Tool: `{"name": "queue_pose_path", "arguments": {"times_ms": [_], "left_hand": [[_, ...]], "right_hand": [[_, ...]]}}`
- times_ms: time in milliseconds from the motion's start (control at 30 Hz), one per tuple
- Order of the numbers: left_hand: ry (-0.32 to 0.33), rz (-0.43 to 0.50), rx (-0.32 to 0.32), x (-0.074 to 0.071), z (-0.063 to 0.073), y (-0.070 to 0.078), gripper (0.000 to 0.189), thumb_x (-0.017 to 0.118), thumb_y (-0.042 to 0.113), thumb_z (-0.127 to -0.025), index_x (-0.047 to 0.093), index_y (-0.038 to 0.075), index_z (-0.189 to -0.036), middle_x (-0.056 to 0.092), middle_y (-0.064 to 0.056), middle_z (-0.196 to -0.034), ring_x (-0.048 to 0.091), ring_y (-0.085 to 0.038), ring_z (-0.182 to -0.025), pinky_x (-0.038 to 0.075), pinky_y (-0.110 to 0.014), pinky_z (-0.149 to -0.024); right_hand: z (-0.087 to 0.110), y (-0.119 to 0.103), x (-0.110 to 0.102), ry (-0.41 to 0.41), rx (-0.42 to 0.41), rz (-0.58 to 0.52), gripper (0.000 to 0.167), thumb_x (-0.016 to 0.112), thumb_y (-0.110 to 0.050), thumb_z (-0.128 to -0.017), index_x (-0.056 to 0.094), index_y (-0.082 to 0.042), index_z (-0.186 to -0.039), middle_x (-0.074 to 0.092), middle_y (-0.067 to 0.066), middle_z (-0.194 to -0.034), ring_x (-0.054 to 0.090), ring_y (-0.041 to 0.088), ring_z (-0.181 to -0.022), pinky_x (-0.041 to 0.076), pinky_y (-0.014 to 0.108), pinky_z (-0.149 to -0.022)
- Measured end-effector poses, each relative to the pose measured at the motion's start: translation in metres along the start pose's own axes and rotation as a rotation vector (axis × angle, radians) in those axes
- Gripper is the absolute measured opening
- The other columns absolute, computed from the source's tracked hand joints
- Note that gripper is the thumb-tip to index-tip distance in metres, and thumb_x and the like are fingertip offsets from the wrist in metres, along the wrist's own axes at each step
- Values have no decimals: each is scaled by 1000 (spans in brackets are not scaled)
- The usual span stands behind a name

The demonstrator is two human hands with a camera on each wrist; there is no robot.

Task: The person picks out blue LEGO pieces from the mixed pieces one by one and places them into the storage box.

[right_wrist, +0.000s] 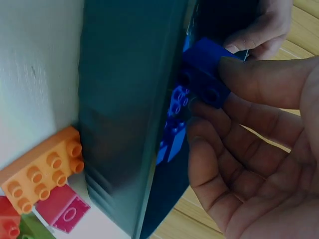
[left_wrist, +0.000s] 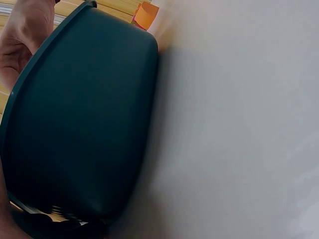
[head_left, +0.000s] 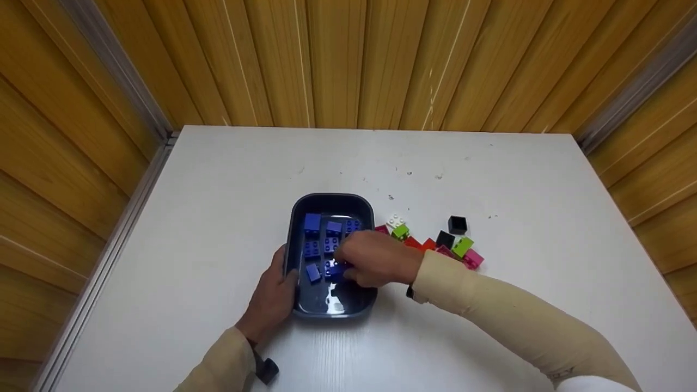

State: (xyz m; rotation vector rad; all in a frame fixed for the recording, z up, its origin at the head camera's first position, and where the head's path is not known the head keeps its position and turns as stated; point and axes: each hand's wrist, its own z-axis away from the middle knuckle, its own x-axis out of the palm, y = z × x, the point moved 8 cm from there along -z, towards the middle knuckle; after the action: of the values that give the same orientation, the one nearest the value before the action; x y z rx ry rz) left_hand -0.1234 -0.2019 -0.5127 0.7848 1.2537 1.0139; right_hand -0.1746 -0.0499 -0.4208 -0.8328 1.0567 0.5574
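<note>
A dark blue plastic tray [head_left: 310,300] sits on the white table with several blue toy bricks [head_left: 312,223] spread in loose rows inside. My left hand [head_left: 273,294] grips the tray's left side, its thumb over the rim. Over the tray, my right hand [head_left: 375,258] pinches a blue toy brick [right_wrist: 204,62] between thumb and fingers. In the right wrist view this brick is tilted, with studs showing, above other blue bricks [right_wrist: 175,134]. The left wrist view is mostly filled by the tray's outer wall [left_wrist: 84,99]. My right hand hides part of the tray's right half in the head view.
Right of the tray lies a loose pile of bricks: a white brick [head_left: 396,221], an orange brick [right_wrist: 42,167], lime green bricks [head_left: 463,246], pink bricks [head_left: 472,259] and red ones. A black brick [head_left: 458,225] lies slightly apart. Wood-patterned walls [head_left: 337,65] border the table.
</note>
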Motion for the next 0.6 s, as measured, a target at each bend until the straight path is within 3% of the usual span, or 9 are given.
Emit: {"name": "queue_pose_path", "arguments": {"times_ms": [367, 600], "left_hand": [[4, 4, -2, 0, 0, 0, 61, 41, 14, -107, 24, 14, -165, 43, -12, -164, 40, -30, -153, 30, -58, -126], [11, 34, -8, 0, 1, 0, 62, 42, 14, -106, 25, 20, -165, 46, -7, -163, 41, -27, -152, 30, -56, -126]], "right_hand": [[-1, -9, 17, 18, -63, 61, 21, 75, -24, -96, 80, -17, -116, 79, -1, -100, 57, 15, -89, 54, 28, -81], [-5, -13, 29, 29, -73, 162, 12, 77, -24, -94, 80, -14, -100, 74, -1, -84, 53, 18, -84, 47, 28, -74]]}}
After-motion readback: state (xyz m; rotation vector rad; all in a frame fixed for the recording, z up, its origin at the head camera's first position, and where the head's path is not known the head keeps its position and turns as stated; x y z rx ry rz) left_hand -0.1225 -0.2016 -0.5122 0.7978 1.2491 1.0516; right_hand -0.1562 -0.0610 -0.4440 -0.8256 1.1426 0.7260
